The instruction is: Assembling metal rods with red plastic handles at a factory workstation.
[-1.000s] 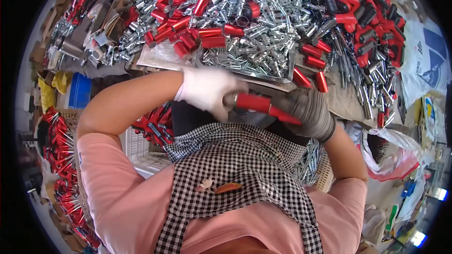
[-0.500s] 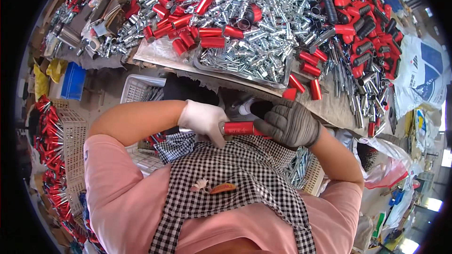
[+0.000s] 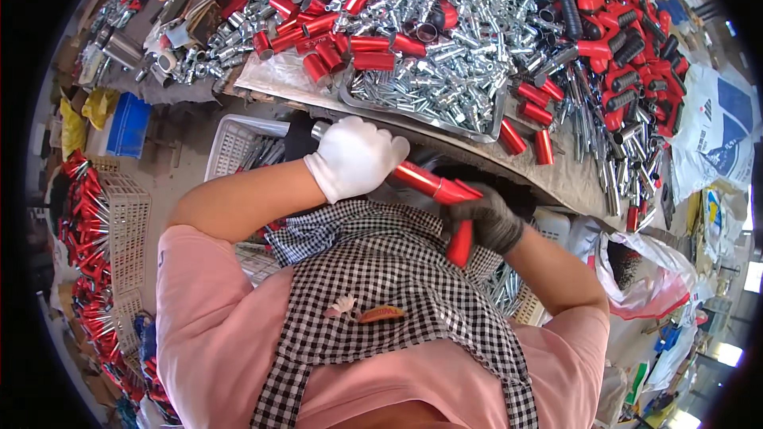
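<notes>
A red pistol-shaped hand tool (image 3: 419, 179) is held between my two hands, its long barrel slanting up to the left. My left hand (image 3: 355, 160), in a white glove, is closed around the far end of the barrel. A silver metal end (image 3: 319, 130) pokes out past that glove, in line with the barrel. My right hand (image 3: 491, 218), in a dark grey glove, grips the body end, somewhat blurred. The tool's red handle (image 3: 459, 245) points down below it, over my checked apron (image 3: 373, 262). Part of the barrel is hidden by the white glove.
The bench ahead bears a metal tray (image 3: 421, 121) heaped with small silver fittings, loose red tubes (image 3: 372, 60), and red tool bodies (image 3: 624, 48) with black springs. A white crate (image 3: 238, 139) stands under the bench edge. Crates of red tools (image 3: 83, 258) line the left.
My left hand has moved up and farther onto the barrel end. My right hand has come down and turned, bringing the red handle into sight. The barrel now slants instead of lying level.
</notes>
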